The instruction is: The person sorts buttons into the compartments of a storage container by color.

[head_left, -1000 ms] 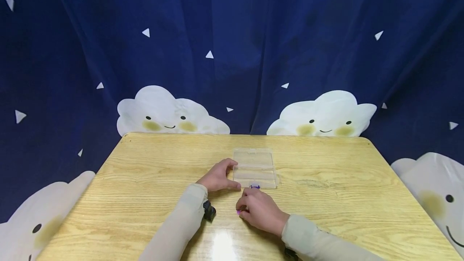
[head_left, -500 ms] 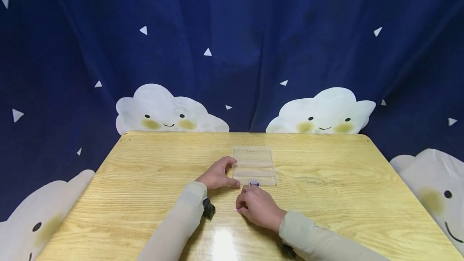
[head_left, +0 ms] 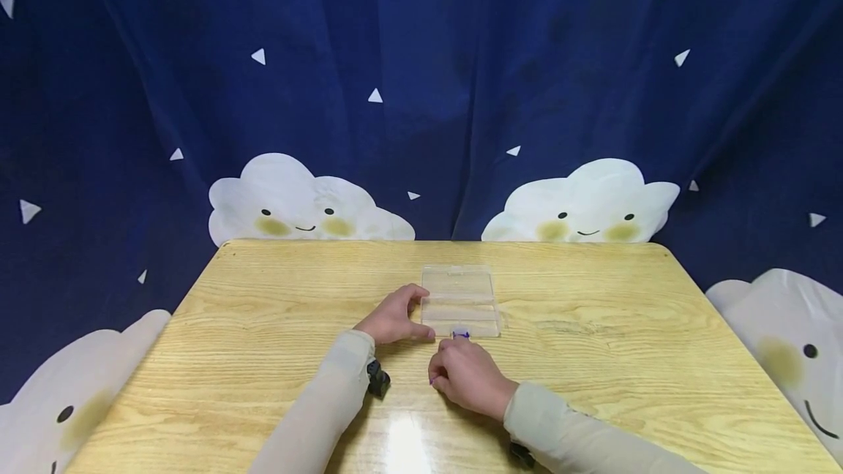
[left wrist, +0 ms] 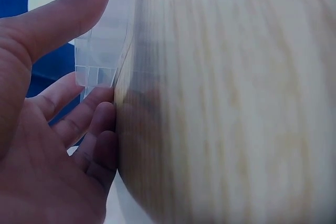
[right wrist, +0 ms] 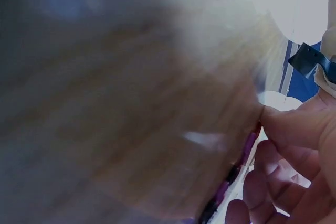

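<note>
While left fingers (left wrist: 101, 120) lie spread, right fingers (right wrist: 294, 128) pinch a partly hidden purple strip (right wrist: 247, 148).

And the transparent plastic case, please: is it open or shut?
It looks open: in the head view, the transparent plastic case shows two clear panels spread on the table, one behind the other.

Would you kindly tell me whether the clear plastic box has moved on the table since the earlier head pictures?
No, the clear plastic box shows no visible shift against the wooden table's far edge; the head view itself shifted slightly.
</note>
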